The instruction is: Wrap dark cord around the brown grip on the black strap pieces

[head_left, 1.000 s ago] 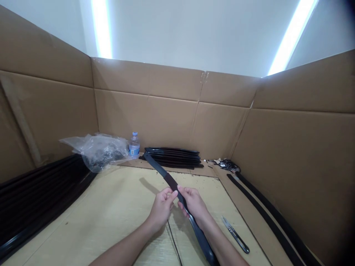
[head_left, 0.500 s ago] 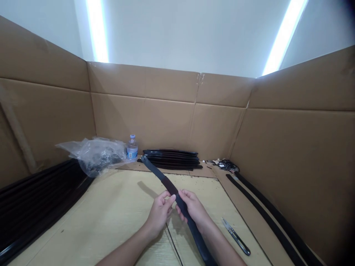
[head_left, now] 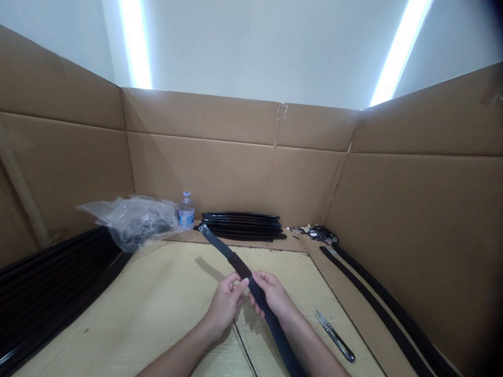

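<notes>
A long, curved black strip (head_left: 271, 319) runs from the bottom edge up and leftward between my hands. Its far part is bare and grey-blue, with small holes at the tip, and a dark brown band (head_left: 239, 264) wraps it just above my fingers. My right hand (head_left: 271, 293) is closed around the strip from the right, thumb on top. On the left edge, just below the band, my left hand (head_left: 228, 298) pinches the strip with thumb and forefinger, other fingers curled. A thin dark cord (head_left: 244, 345) trails down from under my left hand; its upper end is hidden.
Thread snips (head_left: 334, 335) lie to the right. Black strips (head_left: 373, 303) line the right side, others (head_left: 58, 283) the left, and a stack (head_left: 241, 226) sits at the back. A plastic bag (head_left: 137, 220) and water bottle (head_left: 186, 212) stand near the cardboard wall (head_left: 236, 173).
Both hands keep nearly the same hold on the strip. The view has shifted very slightly, and the hanging cord's lower part lies a touch further left.
</notes>
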The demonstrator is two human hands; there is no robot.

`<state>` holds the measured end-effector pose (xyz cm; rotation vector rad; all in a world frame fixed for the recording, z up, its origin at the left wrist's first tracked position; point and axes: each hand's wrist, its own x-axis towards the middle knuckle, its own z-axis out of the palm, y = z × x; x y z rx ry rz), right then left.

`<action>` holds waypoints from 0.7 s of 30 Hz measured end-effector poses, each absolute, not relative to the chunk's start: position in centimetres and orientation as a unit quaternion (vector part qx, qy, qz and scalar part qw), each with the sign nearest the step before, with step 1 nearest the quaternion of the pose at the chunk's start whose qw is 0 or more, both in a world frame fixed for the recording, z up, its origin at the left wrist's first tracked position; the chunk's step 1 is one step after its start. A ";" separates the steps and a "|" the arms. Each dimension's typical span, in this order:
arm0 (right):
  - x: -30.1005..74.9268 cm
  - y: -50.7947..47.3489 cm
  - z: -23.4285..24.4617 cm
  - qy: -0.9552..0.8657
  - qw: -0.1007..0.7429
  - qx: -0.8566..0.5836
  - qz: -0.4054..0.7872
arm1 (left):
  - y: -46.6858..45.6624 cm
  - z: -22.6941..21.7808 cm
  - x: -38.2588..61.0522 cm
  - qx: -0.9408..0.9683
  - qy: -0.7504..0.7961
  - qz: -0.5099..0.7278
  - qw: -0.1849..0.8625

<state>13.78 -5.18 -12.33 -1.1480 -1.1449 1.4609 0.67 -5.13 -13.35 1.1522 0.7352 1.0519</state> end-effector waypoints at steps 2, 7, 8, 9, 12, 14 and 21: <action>13.8 -5.2 -12.3 -0.466 0.463 -0.468 0.592 | -5.2 -13.3 0.7 0.507 0.321 0.464 0.652; 13.8 -5.1 -12.4 -0.465 0.460 -0.466 0.595 | -5.0 -13.5 0.7 0.512 0.317 0.466 0.649; 13.9 -5.1 -12.5 -0.465 0.460 -0.465 0.596 | -5.0 -13.6 0.7 0.515 0.314 0.466 0.647; 13.9 -5.1 -12.5 -0.465 0.460 -0.465 0.597 | -4.9 -13.7 0.7 0.518 0.312 0.465 0.647; 13.9 -5.0 -12.7 -0.463 0.461 -0.461 0.600 | -4.7 -13.9 0.7 0.523 0.310 0.459 0.648; 13.9 -5.0 -12.8 -0.461 0.461 -0.459 0.603 | -4.7 -14.0 0.7 0.522 0.313 0.456 0.649; 13.9 -5.3 -12.5 -0.448 0.453 -0.475 0.608 | -4.9 -13.8 0.7 0.516 0.323 0.458 0.648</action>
